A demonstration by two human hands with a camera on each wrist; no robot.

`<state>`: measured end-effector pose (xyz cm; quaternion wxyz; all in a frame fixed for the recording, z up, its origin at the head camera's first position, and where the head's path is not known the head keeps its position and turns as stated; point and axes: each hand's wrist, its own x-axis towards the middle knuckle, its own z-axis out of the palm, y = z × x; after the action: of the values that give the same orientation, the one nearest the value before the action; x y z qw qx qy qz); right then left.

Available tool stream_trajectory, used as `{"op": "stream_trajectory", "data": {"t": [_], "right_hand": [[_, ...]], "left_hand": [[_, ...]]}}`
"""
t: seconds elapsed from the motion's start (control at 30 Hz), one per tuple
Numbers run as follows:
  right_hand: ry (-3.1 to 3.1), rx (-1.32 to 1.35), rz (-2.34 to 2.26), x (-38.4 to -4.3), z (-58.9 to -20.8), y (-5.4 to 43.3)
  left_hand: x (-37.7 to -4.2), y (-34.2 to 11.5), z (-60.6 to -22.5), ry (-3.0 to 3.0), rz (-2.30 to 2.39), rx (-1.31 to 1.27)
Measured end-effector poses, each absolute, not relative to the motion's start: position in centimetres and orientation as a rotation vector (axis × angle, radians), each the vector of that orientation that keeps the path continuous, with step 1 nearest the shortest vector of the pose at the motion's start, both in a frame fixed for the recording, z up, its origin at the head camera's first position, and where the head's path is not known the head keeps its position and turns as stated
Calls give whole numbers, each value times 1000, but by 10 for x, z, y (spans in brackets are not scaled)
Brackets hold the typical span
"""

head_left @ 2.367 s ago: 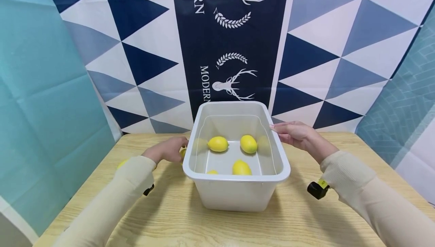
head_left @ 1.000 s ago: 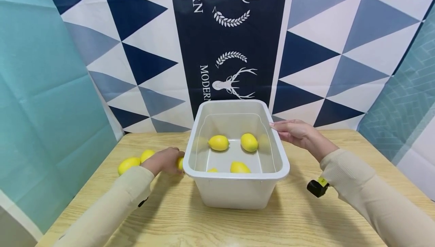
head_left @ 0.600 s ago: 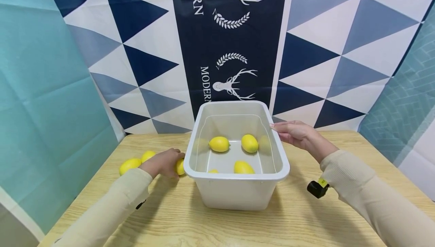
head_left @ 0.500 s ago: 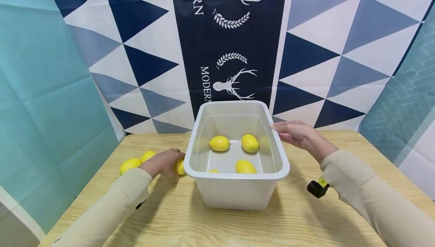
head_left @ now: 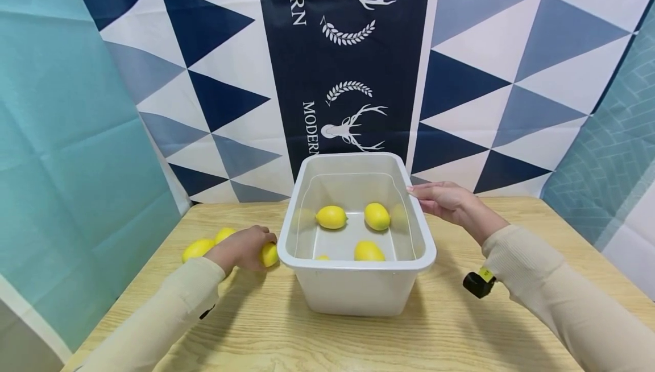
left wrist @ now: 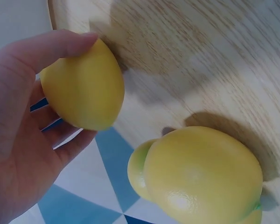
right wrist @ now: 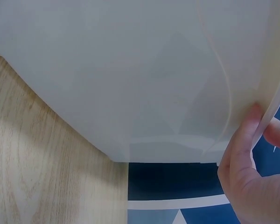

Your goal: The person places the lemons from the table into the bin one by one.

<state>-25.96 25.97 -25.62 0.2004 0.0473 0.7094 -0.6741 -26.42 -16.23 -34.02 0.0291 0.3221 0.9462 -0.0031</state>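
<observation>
My left hand [head_left: 244, 248] grips a yellow lemon [head_left: 269, 254] just left of the grey plastic bin [head_left: 355, 291]. In the left wrist view, the thumb lies over that lemon [left wrist: 86, 88] and the fingers curl beneath it. My right hand [head_left: 450, 204] pinches the bin's right rim; the right wrist view has the fingers [right wrist: 242, 144] under the rim and the thumb over its other side. Several lemons lie on the bin floor, among them a back-left lemon [head_left: 331, 217], a back-right lemon [head_left: 377, 217] and a front lemon [head_left: 369, 251]. The front wall partly hides another.
Behind my left wrist, a lemon [head_left: 198, 249] and a second lemon [head_left: 224, 234] rest on the wooden table [head_left: 327, 343]. A patterned cloth [head_left: 460, 76] hangs along the table's back edge, with teal cloth [head_left: 77, 150] at the left side.
My left hand has drawn slightly left and nearer with its lemon, away from the bin wall. Loose lemons at the left show more. The front lemon in the bin has shifted slightly right. My right hand stays put.
</observation>
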Motion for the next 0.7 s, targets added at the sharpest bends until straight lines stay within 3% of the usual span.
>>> {"op": "stream_trajectory", "data": {"t": [0.17, 0.7], "right_hand": [[2006, 114, -1868, -260, -257, 260], [2014, 99, -1880, -260, -258, 259]], "left_hand": [[-259, -161, -339, 2963, -118, 1103], [-251, -162, -336, 3012, -118, 1040]]}}
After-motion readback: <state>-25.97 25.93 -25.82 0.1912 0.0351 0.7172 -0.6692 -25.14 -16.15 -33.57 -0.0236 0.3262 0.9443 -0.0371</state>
